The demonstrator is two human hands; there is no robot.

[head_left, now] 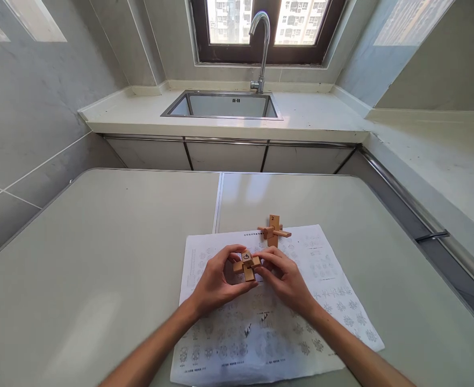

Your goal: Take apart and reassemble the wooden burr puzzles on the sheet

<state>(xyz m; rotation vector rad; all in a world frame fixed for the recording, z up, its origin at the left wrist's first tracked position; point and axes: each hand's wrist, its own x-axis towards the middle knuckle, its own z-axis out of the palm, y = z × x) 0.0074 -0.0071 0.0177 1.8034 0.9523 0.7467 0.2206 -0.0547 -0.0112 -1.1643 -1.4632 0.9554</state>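
Observation:
A small wooden interlocking puzzle (248, 273) with crossing blocks is held above a printed sheet (277, 344). My left hand (216, 279) grips it from the left, with the thumb under its near end and the fingers curled round the far side. My right hand (282, 274) pinches its right side between thumb and fingertips. A dark mark shows on the puzzle's top block. Just beyond my right hand, a second wooden puzzle (274, 234) of crossed pieces, marked "2", rests at the sheet's far edge.
The sheet of line drawings lies on a pale folding table (92, 258) with a centre seam. Past the table stands a white counter (309, 107) with a sink (221, 115) and a tall faucet (266, 48) under a window. Another counter (446, 161) runs along the right.

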